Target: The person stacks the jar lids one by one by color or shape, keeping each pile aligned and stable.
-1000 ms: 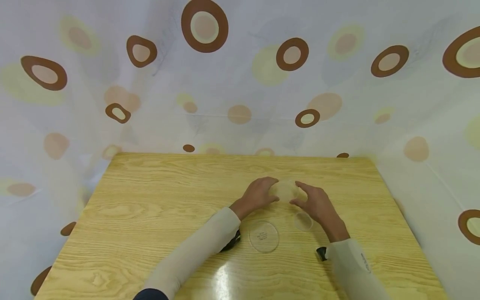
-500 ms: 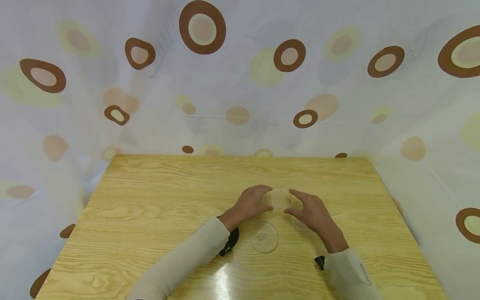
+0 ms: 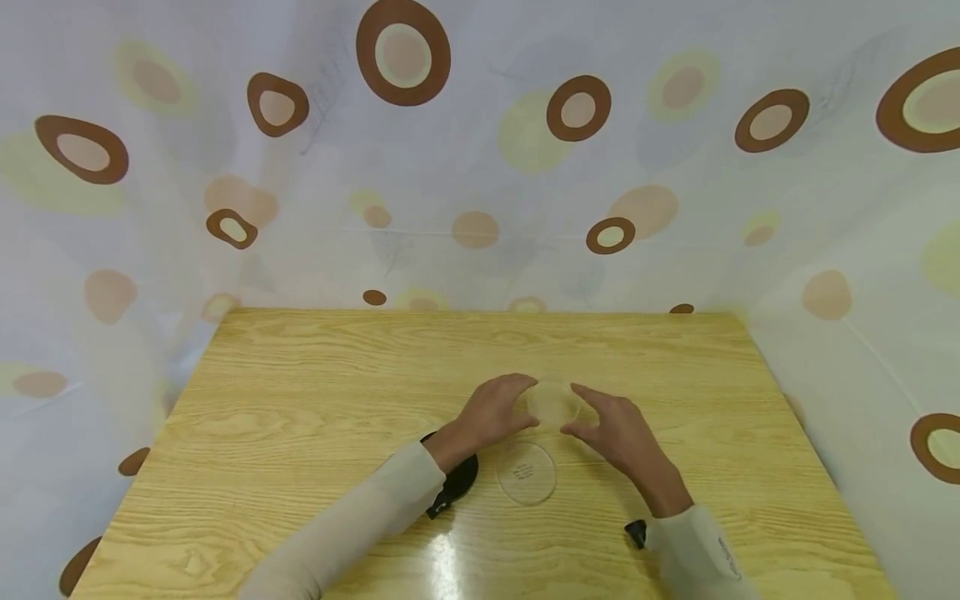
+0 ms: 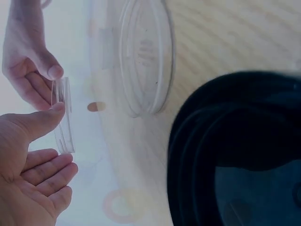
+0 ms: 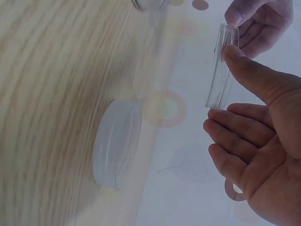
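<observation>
A clear round petri dish (image 3: 553,405) is held between both hands above the table. My left hand (image 3: 491,412) pinches one side of its rim between thumb and fingers; my right hand (image 3: 618,429) pinches the other side the same way. Edge-on in the wrist views, the held dish (image 4: 65,117) looks like two nested layers. A larger petri dish (image 3: 527,473) with small dark print lies on the table, nearer the body. Another petri dish (image 5: 117,143) rests on the table in the right wrist view; in the head view the right hand hides it.
The wood-grain table (image 3: 315,375) meets a patterned curtain (image 3: 480,150) at its back and sides. A black wrist-worn device (image 3: 459,483) is at the left wrist, beside the printed dish. A smaller black piece (image 3: 636,532) shows at the right cuff.
Both hands, with the petri dish between them, have drawn a little toward the body and to the left. The right hand now covers the smaller dish on the table.
</observation>
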The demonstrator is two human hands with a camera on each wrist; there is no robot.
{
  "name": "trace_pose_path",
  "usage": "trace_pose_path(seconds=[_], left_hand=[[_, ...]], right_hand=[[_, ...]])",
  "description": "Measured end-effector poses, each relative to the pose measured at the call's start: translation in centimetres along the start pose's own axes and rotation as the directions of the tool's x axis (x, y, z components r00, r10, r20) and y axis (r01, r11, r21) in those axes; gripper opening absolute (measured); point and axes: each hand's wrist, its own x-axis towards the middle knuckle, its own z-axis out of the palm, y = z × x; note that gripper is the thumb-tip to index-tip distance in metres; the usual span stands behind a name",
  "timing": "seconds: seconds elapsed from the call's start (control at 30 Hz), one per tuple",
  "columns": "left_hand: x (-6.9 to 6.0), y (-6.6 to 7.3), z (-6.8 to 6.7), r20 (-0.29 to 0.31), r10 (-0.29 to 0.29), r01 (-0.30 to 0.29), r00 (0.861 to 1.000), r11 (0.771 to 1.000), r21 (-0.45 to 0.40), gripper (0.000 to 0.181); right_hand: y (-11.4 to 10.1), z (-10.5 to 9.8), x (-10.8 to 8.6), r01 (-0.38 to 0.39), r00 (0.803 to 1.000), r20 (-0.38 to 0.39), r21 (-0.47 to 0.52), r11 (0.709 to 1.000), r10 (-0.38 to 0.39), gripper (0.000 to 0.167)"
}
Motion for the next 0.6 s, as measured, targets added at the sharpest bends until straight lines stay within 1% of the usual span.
trace_pose_path(seconds=[0.17,0.37,0.5,0.6], left_hand=[[-0.8,0.0,0.2,0.013,-0.027,0.027,1.0,1.0,-0.005,0.055],[-1.8,0.1,0.3,0.01,-0.056,0.057,0.998,0.998,-0.013,0.054],[-2.4,0.1,0.5,0.006,-0.062,0.062,0.998,0.998,-0.033,0.055],[-2.8,0.0,0.6,0.006,-0.06,0.06,0.998,0.998,-0.03,0.054]], right_hand=[[-0.4,0.3,-0.5,0.005,1.0,-0.004,0.005,1.0,-0.005,0.066],[-1.0,0.5,-0.8,0.0,1.0,0.013,0.022,1.0,-0.001,0.065],[-1.3,0.7,-1.1,0.014,0.999,0.032,0.01,1.0,-0.014,0.065],[-1.5,0.8,-1.2,0.011,0.998,0.06,0.009,1.0,-0.011,0.066]])
